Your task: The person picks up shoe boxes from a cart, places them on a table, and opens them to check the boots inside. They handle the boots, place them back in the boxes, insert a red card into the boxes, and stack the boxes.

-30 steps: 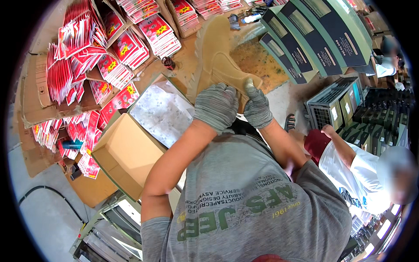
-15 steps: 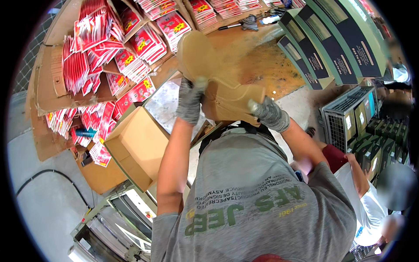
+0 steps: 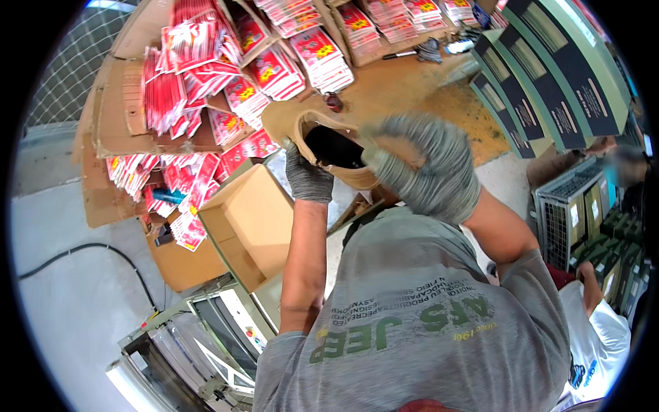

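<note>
A tan boot (image 3: pixel 292 118) is held over the work table, its dark opening turned up toward me and its toe to the far left. My left hand (image 3: pixel 309 175), in a grey knitted glove with bare-looking fingertips, is closed around the boot's near left side. My right hand (image 3: pixel 436 168), gloved likewise, has thumb and fingers curled together at the right edge of the opening. Motion smears those fingers somewhat. Just beyond the boot stands a small dark red-brown container (image 3: pixel 333 101). Below my left hand lies an open cardboard box (image 3: pixel 254 213), tan inside.
Cartons of red-and-white printed packets (image 3: pixel 274 72) fill the far left. Several green and black boxes (image 3: pixel 542 82) stand stacked at the far right of the table (image 3: pixel 384 89). A marker and a spare glove (image 3: pixel 430 49) lie behind. A wire crate (image 3: pixel 563 213) and a person in white (image 3: pixel 604 343) are at right.
The boot has turned so its opening now faces up. My right hand has moved up and inward from the boot's end to the opening's edge. The view has shifted slightly.
</note>
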A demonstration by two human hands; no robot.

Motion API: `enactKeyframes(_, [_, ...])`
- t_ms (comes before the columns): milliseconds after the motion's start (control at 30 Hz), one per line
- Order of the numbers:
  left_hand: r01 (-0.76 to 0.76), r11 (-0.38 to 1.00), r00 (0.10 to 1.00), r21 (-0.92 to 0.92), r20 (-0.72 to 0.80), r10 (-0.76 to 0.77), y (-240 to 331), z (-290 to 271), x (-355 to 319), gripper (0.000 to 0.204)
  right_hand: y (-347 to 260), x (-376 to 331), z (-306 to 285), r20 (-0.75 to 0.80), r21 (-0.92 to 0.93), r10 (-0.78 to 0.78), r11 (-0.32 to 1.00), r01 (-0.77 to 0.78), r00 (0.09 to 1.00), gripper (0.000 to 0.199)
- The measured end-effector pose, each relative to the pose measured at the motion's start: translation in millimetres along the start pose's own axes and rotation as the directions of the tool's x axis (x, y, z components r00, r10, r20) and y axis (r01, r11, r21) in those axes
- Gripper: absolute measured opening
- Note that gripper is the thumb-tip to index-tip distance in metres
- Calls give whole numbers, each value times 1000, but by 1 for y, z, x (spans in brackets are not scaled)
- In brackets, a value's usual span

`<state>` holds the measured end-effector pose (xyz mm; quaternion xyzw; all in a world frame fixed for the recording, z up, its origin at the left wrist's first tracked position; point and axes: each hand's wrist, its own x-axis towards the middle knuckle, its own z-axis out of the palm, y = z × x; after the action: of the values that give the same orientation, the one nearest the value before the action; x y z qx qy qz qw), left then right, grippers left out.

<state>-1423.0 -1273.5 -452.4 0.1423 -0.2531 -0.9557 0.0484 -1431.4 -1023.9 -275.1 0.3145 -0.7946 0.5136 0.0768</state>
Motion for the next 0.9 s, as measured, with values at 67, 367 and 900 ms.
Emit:
enactKeyframes(67, [-57, 998, 998, -32, 23, 58, 16, 10, 1, 56, 10, 15, 7, 32, 119, 117, 986, -120, 993, 60])
enactKeyframes(367, [-184, 978, 971, 95, 170, 166, 87, 91, -14, 48, 6, 87, 43, 285, 462, -118, 886, -29, 951, 42])
enactKeyframes(900, [-453, 868, 886, 205, 212, 412, 138, 144, -56, 60, 2, 120, 28, 377, 613, -516, 761, 210, 769, 78])
